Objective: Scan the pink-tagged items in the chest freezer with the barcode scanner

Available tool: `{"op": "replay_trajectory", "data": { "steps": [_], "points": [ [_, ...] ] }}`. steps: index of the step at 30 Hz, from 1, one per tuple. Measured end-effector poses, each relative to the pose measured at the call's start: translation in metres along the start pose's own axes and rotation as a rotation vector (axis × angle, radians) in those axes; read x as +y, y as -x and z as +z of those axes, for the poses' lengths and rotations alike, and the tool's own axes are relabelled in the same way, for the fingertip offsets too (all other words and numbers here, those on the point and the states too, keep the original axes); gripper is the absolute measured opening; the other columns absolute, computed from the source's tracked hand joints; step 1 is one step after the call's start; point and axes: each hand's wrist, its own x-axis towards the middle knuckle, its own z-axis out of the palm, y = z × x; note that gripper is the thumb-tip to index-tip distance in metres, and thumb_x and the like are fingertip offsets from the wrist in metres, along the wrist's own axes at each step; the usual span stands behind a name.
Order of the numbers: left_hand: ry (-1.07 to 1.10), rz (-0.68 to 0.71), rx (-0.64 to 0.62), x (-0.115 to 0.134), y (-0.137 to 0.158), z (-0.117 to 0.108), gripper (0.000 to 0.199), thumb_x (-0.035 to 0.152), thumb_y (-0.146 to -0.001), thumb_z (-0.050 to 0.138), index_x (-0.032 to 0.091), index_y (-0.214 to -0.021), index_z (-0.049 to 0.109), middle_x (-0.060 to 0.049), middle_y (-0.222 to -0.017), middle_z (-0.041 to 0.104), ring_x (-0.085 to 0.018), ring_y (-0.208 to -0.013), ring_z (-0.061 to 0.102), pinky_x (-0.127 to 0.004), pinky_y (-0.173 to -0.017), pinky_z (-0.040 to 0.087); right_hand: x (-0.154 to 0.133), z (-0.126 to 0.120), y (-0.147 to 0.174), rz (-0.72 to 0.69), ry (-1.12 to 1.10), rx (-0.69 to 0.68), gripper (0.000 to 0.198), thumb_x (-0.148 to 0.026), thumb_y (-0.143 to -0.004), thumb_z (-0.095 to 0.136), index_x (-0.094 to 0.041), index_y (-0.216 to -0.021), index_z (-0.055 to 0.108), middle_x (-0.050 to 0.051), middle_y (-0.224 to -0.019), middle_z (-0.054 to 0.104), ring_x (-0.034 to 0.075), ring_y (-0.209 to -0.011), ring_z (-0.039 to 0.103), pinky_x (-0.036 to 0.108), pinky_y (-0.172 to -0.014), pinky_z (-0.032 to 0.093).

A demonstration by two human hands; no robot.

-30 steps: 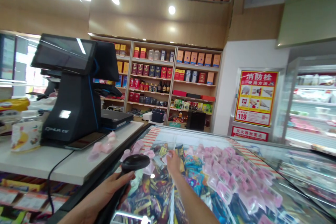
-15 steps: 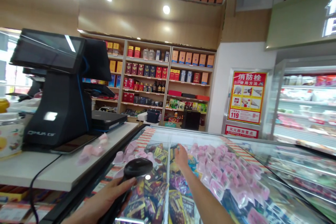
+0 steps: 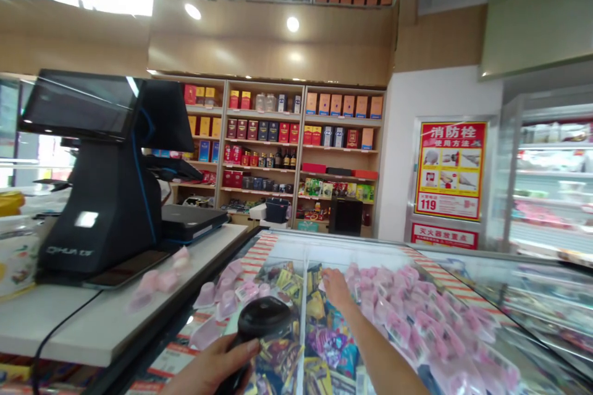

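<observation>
My left hand [image 3: 215, 365] is wrapped round the handle of a black handheld barcode scanner [image 3: 264, 316], its head tilted over the glass-topped freezer [image 3: 319, 245]. My right hand [image 3: 337, 289] reaches out over the freezer, fingers bent; a small pale patch shows at the fingertips, too blurred to name. Right beside it spreads a large pile of pink plastic cups [image 3: 417, 315] with white labels. A smaller group of pink cups [image 3: 226, 290] sits left of the scanner. Below the hands are colourful ice-cream-like packets [image 3: 328, 340].
At the left, a black checkout terminal [image 3: 99, 197] stands on a white counter [image 3: 88, 333], with a few pink cups [image 3: 160, 281] near its edge and a cable [image 3: 60, 321] hanging down. Shelves of boxes [image 3: 264, 129] line the back wall. A lit refrigerated cabinet [image 3: 556, 185] is at the right.
The scanner and my left hand have shifted right and slightly down in view. My right hand has also moved a little right and lower, while the camera view itself has shifted.
</observation>
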Motion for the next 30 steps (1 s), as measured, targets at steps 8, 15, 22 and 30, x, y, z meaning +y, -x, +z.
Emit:
{"op": "replay_trajectory", "data": {
  "steps": [8, 15, 22, 30],
  "points": [
    [0.009, 0.028, -0.037, 0.005, 0.011, 0.006, 0.036, 0.050, -0.056, 0.060, 0.017, -0.065, 0.047, 0.006, -0.047, 0.049, -0.005, -0.038, 0.039, -0.016, -0.038, 0.030, -0.036, 0.003, 0.034, 0.347, -1.290, -0.016, 0.016, -0.024, -0.057, 0.056, -0.018, -0.072, 0.055, -0.003, -0.052, 0.057, 0.012, -0.052, 0.053, 0.023, -0.049, 0.040],
    [0.008, 0.037, -0.075, 0.005, 0.037, 0.017, 0.035, 0.049, -0.056, 0.059, 0.017, -0.067, 0.049, 0.004, -0.050, 0.050, -0.006, -0.040, 0.043, -0.017, -0.037, 0.032, -0.053, -0.002, 0.057, 0.382, -1.458, -0.028, 0.019, -0.019, -0.054, 0.060, -0.018, -0.072, 0.055, -0.003, -0.051, 0.058, 0.011, -0.051, 0.054, 0.022, -0.050, 0.041],
    [-0.009, 0.083, -0.042, -0.002, 0.040, 0.012, 0.034, 0.047, -0.057, 0.060, 0.016, -0.063, 0.047, 0.006, -0.046, 0.048, -0.004, -0.038, 0.039, -0.015, -0.037, 0.030, -0.051, -0.002, 0.064, 0.270, -1.176, 0.035, 0.024, -0.025, -0.056, 0.054, -0.018, -0.079, 0.055, -0.003, -0.056, 0.059, 0.013, -0.056, 0.055, 0.025, -0.053, 0.042],
    [0.013, 0.118, 0.132, 0.009, 0.028, -0.010, 0.035, 0.050, -0.056, 0.058, 0.017, -0.064, 0.048, 0.006, -0.043, 0.048, -0.006, -0.037, 0.042, -0.016, -0.036, 0.031, -0.044, 0.036, 0.071, -0.012, -0.218, 0.246, 0.030, -0.020, -0.060, 0.043, -0.012, -0.084, 0.060, 0.010, -0.087, 0.062, 0.021, -0.085, 0.055, 0.029, -0.079, 0.038]
  ]
}}
